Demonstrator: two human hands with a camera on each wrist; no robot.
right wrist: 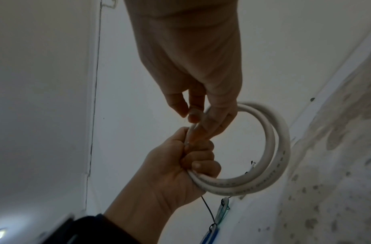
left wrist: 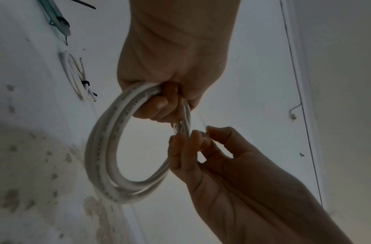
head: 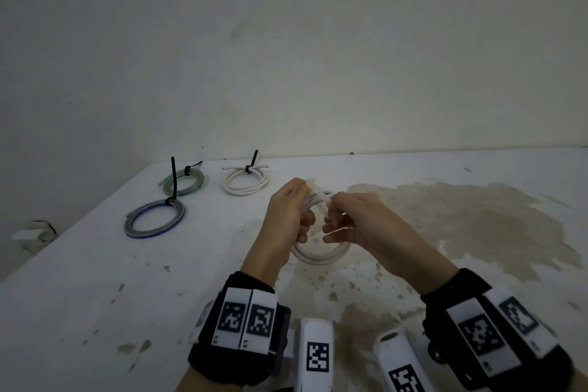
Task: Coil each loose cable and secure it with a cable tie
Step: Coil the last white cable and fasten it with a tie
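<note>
The left hand [head: 288, 210] grips the smooth white cable coil [left wrist: 109, 148] above mid-table [head: 95, 280]. The right hand [head: 353, 223] pinches a pale tie [head: 318, 192], mostly hidden by fingers. Three tied coils [head: 245, 180] lie near the far left corner.

A white tabletop [head: 95, 289] fills the lower half of the room, with a large brownish stain [head: 477, 216] spreading over its right side and small chipped specks [head: 133, 347] scattered near the front. Behind it stands a pale, blotchy wall [head: 286, 57]. A small fitting [head: 35, 232] sits low on the wall at the left.
</note>
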